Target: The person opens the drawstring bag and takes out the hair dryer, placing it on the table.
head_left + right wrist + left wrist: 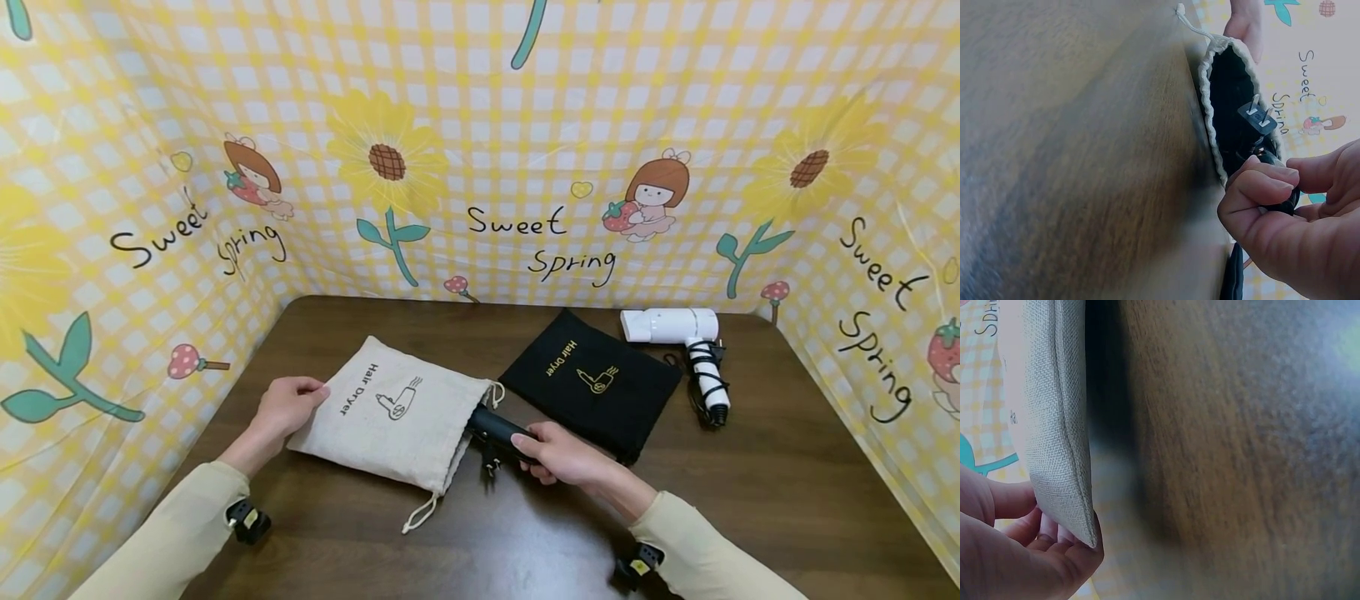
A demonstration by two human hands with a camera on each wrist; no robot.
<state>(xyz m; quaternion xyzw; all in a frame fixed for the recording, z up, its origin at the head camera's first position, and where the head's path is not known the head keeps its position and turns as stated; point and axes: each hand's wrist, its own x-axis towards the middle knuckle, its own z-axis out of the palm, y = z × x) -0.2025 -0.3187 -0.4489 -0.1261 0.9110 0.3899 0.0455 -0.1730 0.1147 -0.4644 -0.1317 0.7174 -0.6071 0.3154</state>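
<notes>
A beige drawstring bag (390, 412), printed "Hair Dryer", lies with its mouth toward the right. My left hand (288, 408) pinches the bag's closed end between thumb and fingers, and the left wrist view shows the bag's corner (1075, 512) in that grip. Out of the mouth sticks the black handle of a hair dryer (495, 432); its other end is hidden inside the bag. My right hand (566, 457) grips this handle, fingers curled round it. A black two-pin plug (1257, 117) shows at the bag's opening in the right wrist view.
Beside the beige bag lies a black drawstring bag (592, 379), also printed "Hair Dryer". A white hair dryer (671, 327) with its black cord wound round the handle lies at the back right. Patterned yellow cloth (480, 150) surrounds the brown table (360, 533) at the back and sides.
</notes>
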